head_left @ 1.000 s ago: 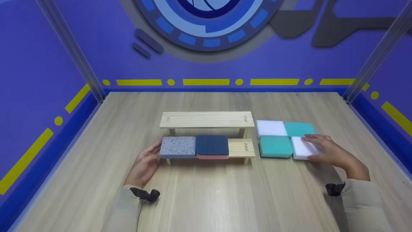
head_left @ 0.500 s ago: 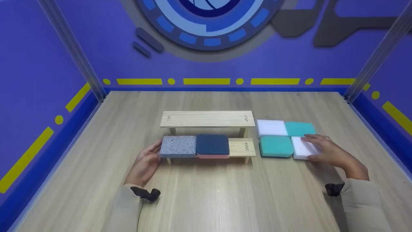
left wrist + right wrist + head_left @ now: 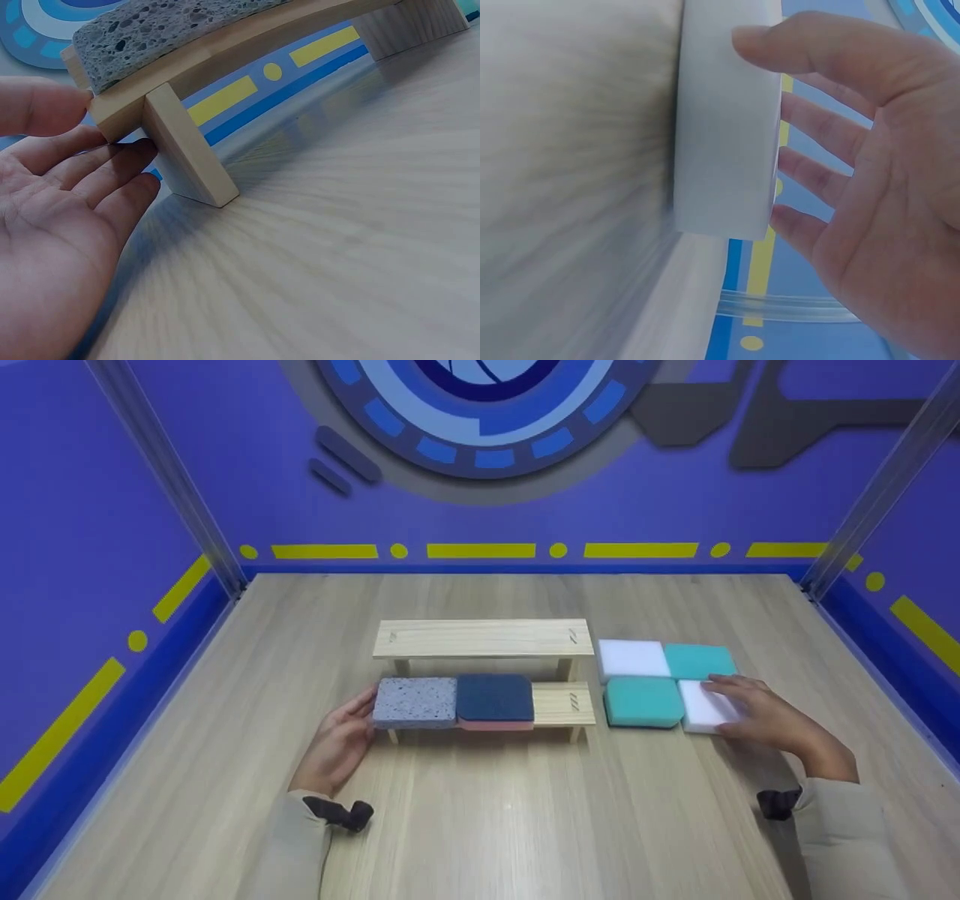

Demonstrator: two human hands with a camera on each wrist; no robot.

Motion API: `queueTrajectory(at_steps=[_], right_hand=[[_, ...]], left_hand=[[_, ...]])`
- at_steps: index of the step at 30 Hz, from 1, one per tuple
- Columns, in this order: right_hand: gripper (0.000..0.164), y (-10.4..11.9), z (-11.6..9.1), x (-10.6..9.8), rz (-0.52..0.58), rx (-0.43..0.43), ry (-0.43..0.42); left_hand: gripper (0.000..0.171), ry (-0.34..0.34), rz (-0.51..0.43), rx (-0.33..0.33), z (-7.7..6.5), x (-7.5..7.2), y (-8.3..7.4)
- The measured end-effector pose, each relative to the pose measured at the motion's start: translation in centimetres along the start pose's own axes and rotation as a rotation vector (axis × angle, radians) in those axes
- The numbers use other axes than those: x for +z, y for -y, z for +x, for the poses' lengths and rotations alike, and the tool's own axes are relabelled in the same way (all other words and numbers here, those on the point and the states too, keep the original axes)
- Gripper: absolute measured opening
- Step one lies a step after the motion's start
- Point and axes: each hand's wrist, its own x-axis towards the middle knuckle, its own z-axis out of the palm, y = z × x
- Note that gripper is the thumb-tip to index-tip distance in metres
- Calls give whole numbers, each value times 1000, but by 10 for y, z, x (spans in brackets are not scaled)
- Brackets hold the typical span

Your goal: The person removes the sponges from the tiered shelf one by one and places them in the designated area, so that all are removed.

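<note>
At the left end of the front tier of a two-tier wooden rack [image 3: 480, 638], my left hand [image 3: 335, 744] has its thumb at the shelf's end and its fingers beside the leg [image 3: 184, 142]. That tier bears a grey speckled pumice-like block [image 3: 415, 703] and a dark blue sponge [image 3: 494, 697] with a pink underside. My right hand [image 3: 776, 721] rests on a white sponge block [image 3: 705, 706] on the table. In the right wrist view its thumb lies over one edge of the white block, and the other fingers reach along the top.
Beside the white block lies a green sponge [image 3: 643, 701]. Behind them are a second white block [image 3: 634, 658] and another green sponge [image 3: 699, 660], close together on the wooden table [image 3: 480, 825]. Purple-blue panels [image 3: 225, 472] wall the back and sides.
Both hands keep their places, and the rack and sponges have not moved. Only a very slight shift of the head view shows.
</note>
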Motion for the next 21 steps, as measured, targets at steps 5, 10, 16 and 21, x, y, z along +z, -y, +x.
queueTrajectory(at_steps=[5,10,16,21], right_hand=[[65,0,1,1,4,11,7],[65,0,0,0,29,19,15],[66,-1,0,0,50,41,35],[63,-1,0,1,54,12,5]], left_hand=[[70,4,3,4,0,-1,0],[71,-4,9,1,0,0,0],[71,-5,8,8,0,0,0],[69,-1,24,19,0,1,1]])
